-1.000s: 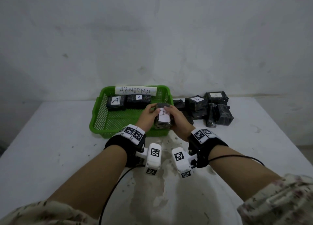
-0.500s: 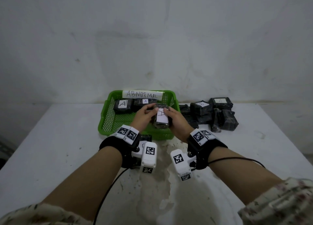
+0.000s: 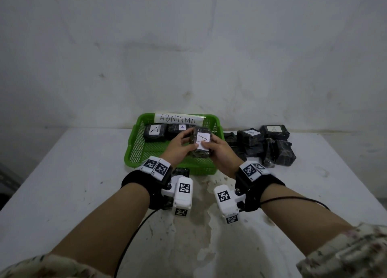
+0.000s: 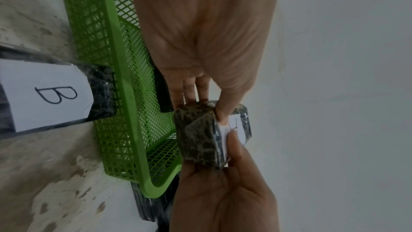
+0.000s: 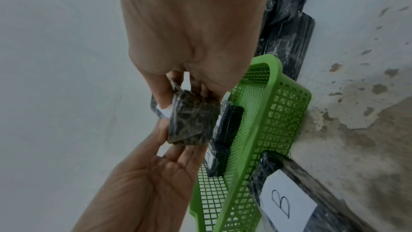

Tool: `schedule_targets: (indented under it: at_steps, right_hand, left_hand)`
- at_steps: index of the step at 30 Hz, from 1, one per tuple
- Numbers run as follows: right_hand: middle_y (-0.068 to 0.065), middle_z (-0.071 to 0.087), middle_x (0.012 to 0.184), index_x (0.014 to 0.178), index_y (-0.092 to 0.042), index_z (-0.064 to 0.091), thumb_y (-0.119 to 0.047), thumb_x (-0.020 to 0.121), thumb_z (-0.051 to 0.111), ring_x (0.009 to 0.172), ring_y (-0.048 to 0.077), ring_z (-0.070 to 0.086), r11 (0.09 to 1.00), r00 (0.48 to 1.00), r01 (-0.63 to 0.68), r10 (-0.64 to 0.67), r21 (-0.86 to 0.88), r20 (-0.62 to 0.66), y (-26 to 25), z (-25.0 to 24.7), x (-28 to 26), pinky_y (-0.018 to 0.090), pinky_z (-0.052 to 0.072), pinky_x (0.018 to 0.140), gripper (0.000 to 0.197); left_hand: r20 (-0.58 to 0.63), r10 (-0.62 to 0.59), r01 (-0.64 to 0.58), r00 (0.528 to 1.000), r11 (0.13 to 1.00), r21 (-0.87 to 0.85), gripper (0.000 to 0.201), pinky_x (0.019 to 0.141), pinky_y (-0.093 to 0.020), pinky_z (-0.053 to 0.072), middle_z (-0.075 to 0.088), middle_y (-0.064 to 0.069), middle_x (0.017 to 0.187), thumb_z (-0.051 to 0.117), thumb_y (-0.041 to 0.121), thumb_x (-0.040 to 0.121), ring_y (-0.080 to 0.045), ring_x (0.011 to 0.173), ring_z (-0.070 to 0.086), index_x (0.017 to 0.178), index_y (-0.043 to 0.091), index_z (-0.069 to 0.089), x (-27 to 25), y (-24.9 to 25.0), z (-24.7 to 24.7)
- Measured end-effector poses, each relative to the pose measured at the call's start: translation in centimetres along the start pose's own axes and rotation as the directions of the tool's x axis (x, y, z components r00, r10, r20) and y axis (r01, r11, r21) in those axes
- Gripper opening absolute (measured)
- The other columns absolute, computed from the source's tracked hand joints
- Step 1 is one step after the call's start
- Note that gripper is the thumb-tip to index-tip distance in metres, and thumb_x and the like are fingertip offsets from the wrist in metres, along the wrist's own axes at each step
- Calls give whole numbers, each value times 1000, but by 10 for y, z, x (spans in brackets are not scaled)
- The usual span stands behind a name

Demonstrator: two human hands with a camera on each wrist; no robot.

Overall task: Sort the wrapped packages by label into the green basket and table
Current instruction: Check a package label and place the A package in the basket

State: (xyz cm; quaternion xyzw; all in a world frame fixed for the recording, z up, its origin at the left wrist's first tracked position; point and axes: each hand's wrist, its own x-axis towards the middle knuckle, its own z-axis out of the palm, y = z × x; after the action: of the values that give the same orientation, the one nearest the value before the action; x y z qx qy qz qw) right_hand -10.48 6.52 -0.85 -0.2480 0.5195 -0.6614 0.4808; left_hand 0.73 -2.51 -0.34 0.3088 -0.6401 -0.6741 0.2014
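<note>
Both hands hold one dark wrapped package [image 3: 201,142] with a white label reading A, above the right part of the green basket [image 3: 134,152]. My left hand [image 3: 187,139] grips its left side, thumb on the label edge [image 4: 223,121]. From the right, my right hand [image 3: 212,148] grips it, thumb on the label. The package [image 4: 200,138] hangs clear of the basket floor [image 5: 191,124]. Two packages labelled A [image 3: 155,131] [image 3: 180,128] lie at the back of the basket.
The basket carries a strip reading ABNORMAL [image 3: 178,118]. A package labelled B [image 4: 44,94] lies against the basket's near wall, under my left wrist. Several dark packages [image 3: 261,143] are piled on the white table [image 3: 62,183] right of the basket. A wall rises behind.
Both hands have carried the package from the basket's front right corner further over its inside. The package has tipped so its label A faces me.
</note>
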Motion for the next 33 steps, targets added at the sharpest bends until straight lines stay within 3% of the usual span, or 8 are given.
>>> schedule_targets:
  at_steps: [7,10,12,16,23,25,28,33]
  right_hand:
    - [10,58,125,134,-16,45,4,87,60,110,26,58,968,1000,31,-29,-247,12,-2,2,-6,28,53,86,53]
    - [-2,45,136,151,-24,20,-4,85,67,119,21,53,946,998,55,-54,-318,11,1,-1,-3,29,50,93,83]
    - [1,39,146,153,-22,12,-15,93,59,128,21,47,960,999,23,-34,-280,-35,1,1,-1,30,42,101,76]
    - [8,43,147,149,-11,26,-12,103,36,135,21,40,969,987,64,-96,-238,-128,-4,-1,-2,33,35,108,47]
    - [3,67,94,130,-11,49,-3,91,57,82,10,64,950,959,151,-207,-273,-192,-10,-5,-6,15,48,62,41]
    - [3,60,96,130,-14,48,-13,90,61,89,13,60,957,957,127,-187,-262,-222,-10,-4,-4,18,47,69,42]
    - [5,61,122,133,-22,49,-34,90,62,109,19,59,977,992,-20,-7,-212,-127,-6,-1,-3,41,50,92,47]
    - [14,65,114,123,-4,58,-14,95,56,101,28,64,995,995,5,-15,-100,-98,-7,9,-4,48,52,91,30]
  left_hand:
    - [-86,6,-1,996,998,64,55,100,-46,46,48,-17,134,64,4,85,-28,123,49,132,20,41,3,-5,2]
    - [-192,95,-38,977,959,282,43,89,-33,45,43,-13,118,67,5,81,-22,106,47,118,15,48,5,-3,5]
    - [-188,119,-60,975,954,293,24,83,-32,46,50,-11,110,63,6,85,-21,99,50,106,13,53,8,-1,7]
    - [-214,-25,34,977,999,38,31,95,-41,48,54,-11,119,50,27,96,-25,105,55,119,8,43,11,5,7]
    - [-240,-117,69,964,977,-200,45,100,-49,45,52,-19,131,55,20,93,-33,115,55,131,1,38,9,-1,2]
    - [-198,-123,64,973,958,-281,42,97,-47,47,54,-20,128,50,16,95,-31,109,58,132,-1,41,8,0,2]
    - [-136,-83,54,987,977,-207,37,83,-37,52,57,-16,123,47,18,97,-22,99,59,131,3,47,5,1,5]
    - [-106,-49,32,993,988,-154,34,80,-30,50,58,-13,117,49,17,96,-21,100,58,127,4,50,2,4,8]
